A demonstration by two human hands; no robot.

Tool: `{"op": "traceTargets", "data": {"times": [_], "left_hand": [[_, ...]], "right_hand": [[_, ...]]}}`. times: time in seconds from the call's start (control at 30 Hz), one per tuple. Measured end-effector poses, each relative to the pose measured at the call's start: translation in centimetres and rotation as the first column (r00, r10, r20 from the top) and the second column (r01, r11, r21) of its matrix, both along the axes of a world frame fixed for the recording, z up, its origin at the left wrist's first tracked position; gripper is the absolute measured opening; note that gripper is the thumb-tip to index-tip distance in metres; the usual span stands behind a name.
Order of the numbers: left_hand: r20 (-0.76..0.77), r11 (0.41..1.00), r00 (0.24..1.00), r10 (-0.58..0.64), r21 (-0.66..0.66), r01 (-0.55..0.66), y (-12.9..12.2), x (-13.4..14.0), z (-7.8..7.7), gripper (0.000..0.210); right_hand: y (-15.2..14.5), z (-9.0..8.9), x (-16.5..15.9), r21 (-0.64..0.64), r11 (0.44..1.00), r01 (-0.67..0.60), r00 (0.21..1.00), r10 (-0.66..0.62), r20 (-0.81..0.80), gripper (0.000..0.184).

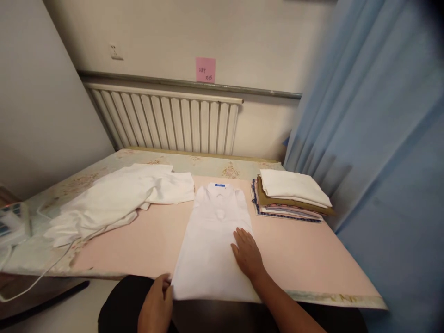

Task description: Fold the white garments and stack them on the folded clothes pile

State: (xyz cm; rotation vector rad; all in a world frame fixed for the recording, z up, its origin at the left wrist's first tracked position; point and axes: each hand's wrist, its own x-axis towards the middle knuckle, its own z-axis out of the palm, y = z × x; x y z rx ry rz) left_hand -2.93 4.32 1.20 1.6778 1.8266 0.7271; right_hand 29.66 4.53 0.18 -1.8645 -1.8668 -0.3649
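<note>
A white collared shirt (211,240) lies on the pink mat (298,249), folded into a long narrow strip with its collar pointing away from me. My right hand (247,253) rests flat on the shirt's right side, fingers spread. My left hand (157,303) pinches the shirt's bottom left corner at the near table edge.
A loose pile of white garments (118,199) lies to the left on the table. A stack of folded clothes (291,194) sits at the right rear. A blue curtain (374,138) hangs on the right, a radiator (166,118) stands behind, and a white cord (41,273) trails at left.
</note>
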Motion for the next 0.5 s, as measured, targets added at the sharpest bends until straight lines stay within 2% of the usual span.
{"op": "traceTargets", "data": {"times": [0.1,0.23,0.3,0.37,0.5], "left_hand": [[-0.206,0.944,0.974,-0.092,0.292,0.151,0.5,1.1,1.2,0.037],[-0.283,0.822,0.931,-0.230,0.456,0.341,2.4,5.0,1.4,0.041],[-0.336,0.774,0.900,-0.278,0.477,0.417,3.8,7.4,1.0,0.045],[-0.402,0.757,0.859,-0.318,0.438,0.485,5.2,9.7,0.5,0.047],[-0.524,0.794,0.777,-0.347,0.276,0.541,7.6,12.5,0.1,0.049]], "right_hand": [[0.0,0.1,0.0,-0.003,1.000,-0.006,1.000,0.006,0.001,0.039],[0.1,0.0,0.0,0.012,1.000,0.001,1.000,-0.001,-0.002,0.039],[0.1,0.1,0.0,0.021,1.000,0.004,1.000,-0.004,-0.001,0.039],[0.1,0.2,0.0,0.023,1.000,0.002,1.000,-0.002,-0.003,0.039],[0.1,0.5,-0.2,0.007,1.000,0.013,1.000,-0.013,-0.012,0.039]]}}
